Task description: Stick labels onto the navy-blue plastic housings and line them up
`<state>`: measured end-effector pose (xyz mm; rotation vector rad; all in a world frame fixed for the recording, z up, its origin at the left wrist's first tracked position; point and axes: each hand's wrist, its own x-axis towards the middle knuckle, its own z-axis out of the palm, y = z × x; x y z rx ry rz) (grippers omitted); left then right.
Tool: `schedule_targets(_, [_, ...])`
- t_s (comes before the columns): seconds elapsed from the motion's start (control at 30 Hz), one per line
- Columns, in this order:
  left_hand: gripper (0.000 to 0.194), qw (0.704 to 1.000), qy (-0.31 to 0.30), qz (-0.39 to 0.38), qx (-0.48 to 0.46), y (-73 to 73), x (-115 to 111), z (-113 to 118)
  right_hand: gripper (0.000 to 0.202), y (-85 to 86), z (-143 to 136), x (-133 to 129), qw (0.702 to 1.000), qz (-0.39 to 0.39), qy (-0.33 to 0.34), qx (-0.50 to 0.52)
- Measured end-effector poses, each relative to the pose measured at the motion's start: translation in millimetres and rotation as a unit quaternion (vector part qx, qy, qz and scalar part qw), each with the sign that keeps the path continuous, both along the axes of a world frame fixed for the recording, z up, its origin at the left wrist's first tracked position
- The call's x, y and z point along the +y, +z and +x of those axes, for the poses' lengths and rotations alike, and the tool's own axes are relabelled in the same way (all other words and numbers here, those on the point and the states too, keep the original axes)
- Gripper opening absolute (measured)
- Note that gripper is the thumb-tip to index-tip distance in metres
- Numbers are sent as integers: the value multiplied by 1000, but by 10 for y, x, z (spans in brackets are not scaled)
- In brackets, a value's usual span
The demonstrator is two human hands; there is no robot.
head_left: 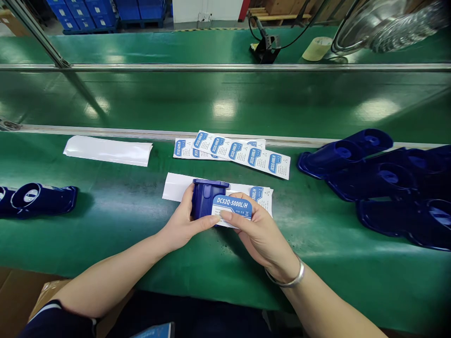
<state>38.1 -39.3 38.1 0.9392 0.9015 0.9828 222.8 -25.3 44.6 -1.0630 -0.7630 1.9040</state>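
My left hand (188,220) is wrapped round a dark blue plastic housing (204,199), thumb along its near side. Between the thumb and fingers of my right hand (252,225) is a blue and white label (232,206) printed "DC52Q-5000L/H". The label's left end overlaps the housing; whether it is stuck down I cannot tell. Under and behind my hands lies a label strip (172,187), bare at its left end and with labels at its right. Farther back, more label strips (243,152) overlap one another.
A blank backing strip (107,150) lies at the left, above a blue plastic part (45,199). Several blue parts (384,180) are grouped at the right on the green table (116,234). Behind a metal rail (225,68) stand a black holder (266,49) and a tape roll (317,49).
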Motion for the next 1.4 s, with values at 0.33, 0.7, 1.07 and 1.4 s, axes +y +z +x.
schedule_targets(0.33, [66,1000,9,-14,-23,-4,-10,12,34,-13,12,4,1000,7,7,-4])
schedule_targets(0.7, [73,982,115,-142,-51,63,-11,81,28,-56,-39,1,998,53,35,-4])
schedule_targets(1.07, [70,989,81,-82,-87,71,-46,77,28,23,31,80,980,193,27,-46])
schedule_targets(1.4, [57,981,116,-102,-114,63,-31,70,23,32,126,114,879,387,-24,-279])
